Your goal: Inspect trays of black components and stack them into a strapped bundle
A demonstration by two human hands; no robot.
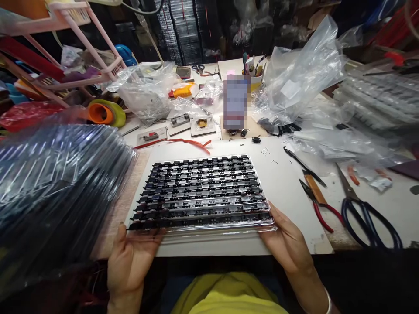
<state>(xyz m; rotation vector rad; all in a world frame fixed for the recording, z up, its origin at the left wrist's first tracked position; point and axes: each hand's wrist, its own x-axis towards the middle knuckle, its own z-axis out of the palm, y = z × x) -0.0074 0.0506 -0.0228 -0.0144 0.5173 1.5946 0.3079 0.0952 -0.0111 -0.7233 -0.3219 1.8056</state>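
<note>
A clear plastic tray [209, 226] filled with rows of small black connector-like parts [204, 185] is held level over a white board [288, 226]. At its near left corner my left hand [129, 257] grips it, thumb up at the edge and fingers passing underneath. My right hand [288, 242] holds the near right corner, with its thumb along the side and its other fingers partly hidden below. Left of the tray rises a big stack of clear plastic trays [65, 183].
Red-handled pliers [319, 207], tweezers [304, 165] and scissors [363, 209] lie at the right. Plastic bags [304, 74] and more trays [382, 100] crowd the back right. Beyond my tray are a red strip [190, 141], small parts [256, 139] and a blurred-out phone-like rectangle [235, 102]. A pink rack [81, 35] stands back left.
</note>
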